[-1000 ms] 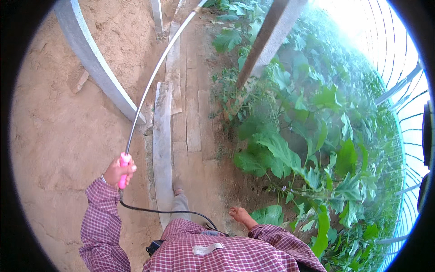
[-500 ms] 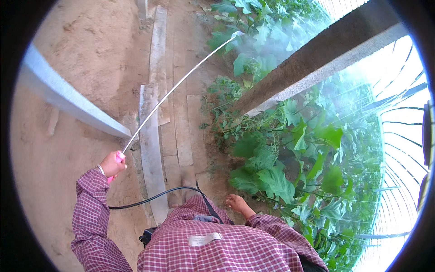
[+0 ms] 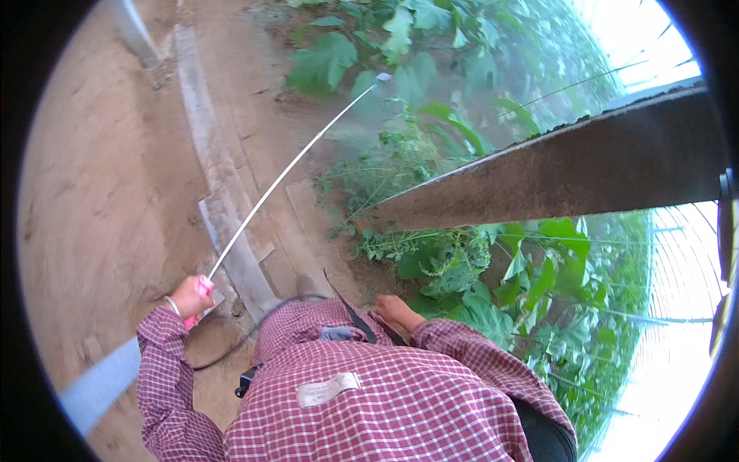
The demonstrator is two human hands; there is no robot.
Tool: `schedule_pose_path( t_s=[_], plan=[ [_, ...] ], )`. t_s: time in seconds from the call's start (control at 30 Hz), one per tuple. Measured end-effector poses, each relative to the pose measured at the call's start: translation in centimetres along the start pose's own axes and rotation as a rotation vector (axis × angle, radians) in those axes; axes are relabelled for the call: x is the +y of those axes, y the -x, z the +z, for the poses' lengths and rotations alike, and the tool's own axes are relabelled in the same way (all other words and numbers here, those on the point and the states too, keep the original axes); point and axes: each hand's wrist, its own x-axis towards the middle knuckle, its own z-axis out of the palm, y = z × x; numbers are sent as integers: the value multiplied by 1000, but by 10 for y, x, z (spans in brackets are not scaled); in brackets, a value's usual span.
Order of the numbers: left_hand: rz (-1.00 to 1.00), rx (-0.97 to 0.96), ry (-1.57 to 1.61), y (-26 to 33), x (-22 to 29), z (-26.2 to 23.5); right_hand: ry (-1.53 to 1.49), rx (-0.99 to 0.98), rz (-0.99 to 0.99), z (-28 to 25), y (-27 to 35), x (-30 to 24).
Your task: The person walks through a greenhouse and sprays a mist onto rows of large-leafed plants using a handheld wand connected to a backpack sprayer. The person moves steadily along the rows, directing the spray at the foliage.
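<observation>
My left hand (image 3: 192, 299) is wrapped round the pink handle of a spray wand (image 3: 265, 196), a long thin white tube. Its small pale nozzle (image 3: 382, 78) points up and right among broad green leaves (image 3: 323, 61), where fine mist hangs. A black hose (image 3: 223, 356) curves from below that hand toward my waist. My right hand (image 3: 396, 312) is by my front with its fingers curled, close to a black strap (image 3: 360, 323). Whether those fingers hold the strap end is too small to tell.
A thick concrete post (image 3: 554, 173) slants through the plants on the right. Paler posts stand at the upper left (image 3: 138, 31) and lower left (image 3: 104, 381). A narrow paved strip (image 3: 231, 231) crosses the bare soil (image 3: 108, 192). Greenhouse ribs and film (image 3: 677, 269) curve at the far right.
The view has turned and moved forward along the plants. The nozzle now points to other leaves, with mist still around it. My right hand has come up nearer the strap.
</observation>
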Motion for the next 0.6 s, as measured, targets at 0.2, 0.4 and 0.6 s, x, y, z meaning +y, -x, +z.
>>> schedule_pose_path(
  t_s=[0.2,0.4,0.6],
  plan=[
    [317,-276,26,-65,192,-79,-196,101,88,-92,-101,-81],
    [570,-481,-6,-120,353,-132,-316,195,211,-155,-185,-134],
    [506,-627,-73,-201,446,-158,-490,314,256,-216,-236,-174]
  ],
)
